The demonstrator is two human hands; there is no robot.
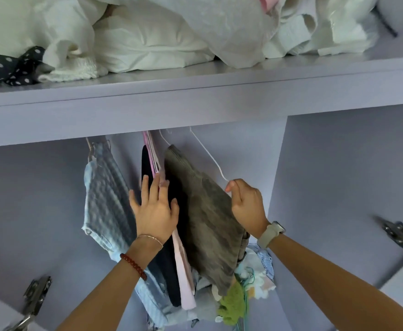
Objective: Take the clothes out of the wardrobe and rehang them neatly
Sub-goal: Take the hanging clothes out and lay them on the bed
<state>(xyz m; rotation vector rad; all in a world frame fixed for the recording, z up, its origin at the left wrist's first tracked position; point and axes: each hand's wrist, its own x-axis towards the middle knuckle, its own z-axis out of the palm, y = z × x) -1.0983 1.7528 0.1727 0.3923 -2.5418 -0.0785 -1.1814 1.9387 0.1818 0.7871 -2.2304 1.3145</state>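
Note:
Inside the lilac wardrobe (338, 163) several garments hang below the shelf. A grey-brown garment (207, 216) hangs on a white hanger (210, 156). My right hand (245, 204) grips the lower end of that hanger at the garment's right edge. My left hand (155, 209) lies flat with spread fingers against a black garment (146, 163) and a pink one (183, 271). Further left hangs a light blue checked garment (105, 194). The rail itself is hidden behind the shelf front.
The shelf (195, 96) above carries a heap of white clothes (148, 37) and a black polka-dot piece (12, 68). Crumpled clothes, one green (231, 304), lie on the wardrobe floor. Door hinges (398, 235) sit at the right and another hinge (35, 295) at the left.

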